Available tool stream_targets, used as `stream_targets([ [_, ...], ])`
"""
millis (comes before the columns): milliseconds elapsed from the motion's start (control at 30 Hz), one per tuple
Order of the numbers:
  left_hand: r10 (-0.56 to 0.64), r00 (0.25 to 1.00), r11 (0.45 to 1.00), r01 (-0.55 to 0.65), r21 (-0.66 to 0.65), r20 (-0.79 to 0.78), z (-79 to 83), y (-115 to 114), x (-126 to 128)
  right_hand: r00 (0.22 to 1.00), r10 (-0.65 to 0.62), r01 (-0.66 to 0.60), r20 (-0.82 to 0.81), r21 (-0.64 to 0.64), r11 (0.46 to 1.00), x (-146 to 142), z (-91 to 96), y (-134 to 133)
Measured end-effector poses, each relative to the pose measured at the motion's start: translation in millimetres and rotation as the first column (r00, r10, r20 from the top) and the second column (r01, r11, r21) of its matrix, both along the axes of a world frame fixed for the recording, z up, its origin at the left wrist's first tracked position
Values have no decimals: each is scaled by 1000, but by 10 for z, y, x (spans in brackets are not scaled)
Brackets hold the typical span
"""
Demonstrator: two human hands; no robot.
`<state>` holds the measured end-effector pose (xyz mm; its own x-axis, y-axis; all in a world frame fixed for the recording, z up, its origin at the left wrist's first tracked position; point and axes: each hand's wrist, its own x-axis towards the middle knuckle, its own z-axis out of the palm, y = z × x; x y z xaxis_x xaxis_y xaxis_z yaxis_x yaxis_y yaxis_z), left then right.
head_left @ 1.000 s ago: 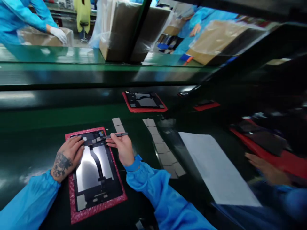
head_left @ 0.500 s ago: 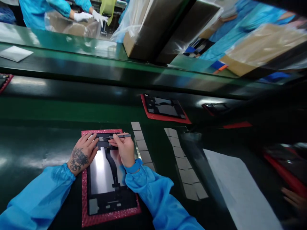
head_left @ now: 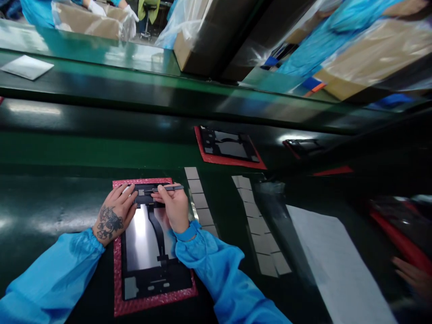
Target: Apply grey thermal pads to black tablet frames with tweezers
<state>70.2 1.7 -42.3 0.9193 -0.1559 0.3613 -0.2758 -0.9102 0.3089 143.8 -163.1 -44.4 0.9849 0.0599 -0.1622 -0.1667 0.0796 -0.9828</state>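
Observation:
A black tablet-like panel [head_left: 158,279] with silvery sheets and a dark flex strip lies on a pink bubble-wrap sheet [head_left: 118,288]. My left hand [head_left: 116,213], tattooed on its back, rests flat over the panel's upper left edge with fingers outstretched. Above the panel's top part, my right hand [head_left: 174,207] grips dark tweezers [head_left: 173,188]. The tweezer tips reach leftward to a small grey square [head_left: 141,192] near my left fingertips; whether they pinch it I cannot tell. Right of the panel runs a strip of grey square pads [head_left: 199,200].
A second pad strip [head_left: 259,236] and a white sheet [head_left: 337,265] lie to the right. Another panel [head_left: 229,146] on a red sheet sits farther back. A person's hand [head_left: 411,274] shows at the right edge. Cartons [head_left: 189,51] stand beyond the green ledge.
The view has shifted slightly, so most things appear a little higher. Both hands keep nearly the same places on the panel, the tweezers still pointing at the small grey square.

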Motion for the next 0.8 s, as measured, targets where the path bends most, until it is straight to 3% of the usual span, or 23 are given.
stream_targets([
  [267,-15,998,998,18,54,-60,-14,1,-5,1000,-6,6,4,-10,1000,-20,2,34],
  [433,-5,996,999,10,50,-90,23,-6,40,984,-161,159,79,35,987,33,151,-78],
  [500,23,996,1000,-24,-2,-82,117,-23,-32,987,-142,139,77,38,990,-52,267,-259],
  [567,110,984,970,-138,-200,-143,252,-43,-231,1000,-27,27,9,0,1000,-250,363,-511],
  [600,154,962,907,-227,-354,-223,319,-52,-377,997,47,-48,-56,-15,999,-381,390,-647],
  [633,172,923,772,-344,-535,-345,379,-59,-544,985,102,-106,-140,-22,994,-524,401,-779],
  [667,142,864,572,-470,-672,-484,429,-66,-718,963,144,-156,-227,-32,987,-667,400,-898],
  [733,10,752,174,-651,-739,-660,500,-81,-1026,917,199,-226,-347,-40,973,-917,381,-1069],
  [767,-53,706,25,-706,-708,-706,527,-92,-1135,897,229,-257,-377,-24,966,-1010,376,-1117],
  [800,-93,671,-75,-741,-667,-735,552,-108,-1205,883,261,-286,-390,-4,958,-1074,377,-1142],
])
